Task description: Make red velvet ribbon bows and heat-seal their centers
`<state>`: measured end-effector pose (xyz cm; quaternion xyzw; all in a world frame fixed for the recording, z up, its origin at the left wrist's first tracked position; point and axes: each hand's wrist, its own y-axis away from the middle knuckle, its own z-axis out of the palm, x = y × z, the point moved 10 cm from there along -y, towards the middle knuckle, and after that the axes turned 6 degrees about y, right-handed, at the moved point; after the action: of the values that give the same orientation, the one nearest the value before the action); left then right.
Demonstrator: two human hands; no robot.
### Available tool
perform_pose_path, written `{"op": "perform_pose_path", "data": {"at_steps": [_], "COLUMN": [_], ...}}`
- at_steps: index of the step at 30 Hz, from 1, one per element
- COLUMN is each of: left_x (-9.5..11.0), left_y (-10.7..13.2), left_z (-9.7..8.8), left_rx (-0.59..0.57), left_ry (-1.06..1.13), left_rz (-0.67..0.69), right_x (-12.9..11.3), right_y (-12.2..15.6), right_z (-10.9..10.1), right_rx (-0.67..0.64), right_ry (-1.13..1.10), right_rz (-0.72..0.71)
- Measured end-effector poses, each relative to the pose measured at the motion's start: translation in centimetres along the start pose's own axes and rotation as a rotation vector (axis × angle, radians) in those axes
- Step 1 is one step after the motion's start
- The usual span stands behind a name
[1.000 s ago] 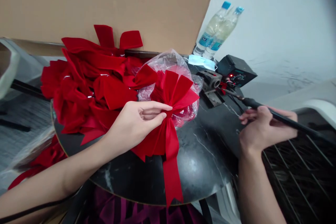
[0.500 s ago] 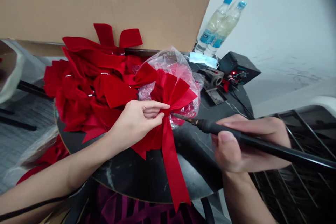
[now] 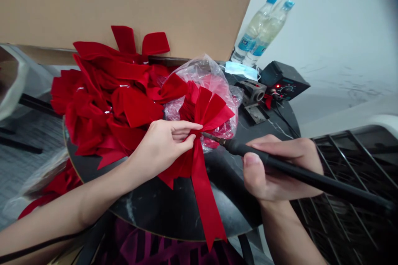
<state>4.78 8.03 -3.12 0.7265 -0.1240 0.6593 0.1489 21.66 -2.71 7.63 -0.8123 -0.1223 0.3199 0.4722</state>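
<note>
Red velvet bow point(image 3: 202, 174) lies on the round black marble counter point(image 3: 230, 203), its knot pinched between thumb and fingers of my left hand point(image 3: 163, 143). My right hand point(image 3: 275, 169) closes around a black soldering iron point(image 3: 264, 159), tip at the knot. Beyond lie a clear plastic bag point(image 3: 207, 78) and a heap of red velvet bows point(image 3: 105, 99), then a black soldering station point(image 3: 282, 80), two plastic water bottles point(image 3: 259, 33) and a brown cardboard box point(image 3: 124, 8)

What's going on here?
A person is working with both bare hands at a round black marble table. The left hand pinches the centre of a red velvet bow, which rests against a clear plastic bag. The right hand grips a black-handled soldering iron, its tip at the bow's knot. A pile of red bows lies to the left.
</note>
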Motion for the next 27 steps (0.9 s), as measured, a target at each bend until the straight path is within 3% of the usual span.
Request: {"op": "perform_pose_path", "data": {"at_steps": [8,27], "left_x": [0.1,0.0], "left_y": [0.2,0.3], "left_z": [0.1,0.1], "left_rx": [-0.020,-0.011], "left_ry": [-0.001,-0.013], "left_rz": [0.033,0.030], "right_x": [0.7,0.4], "right_y": [0.6,0.7], "right_z": [0.2,1.0], "right_rx": [-0.037,-0.070], "right_ry": [0.083,0.130], "right_rz": [0.086,0.035]}}
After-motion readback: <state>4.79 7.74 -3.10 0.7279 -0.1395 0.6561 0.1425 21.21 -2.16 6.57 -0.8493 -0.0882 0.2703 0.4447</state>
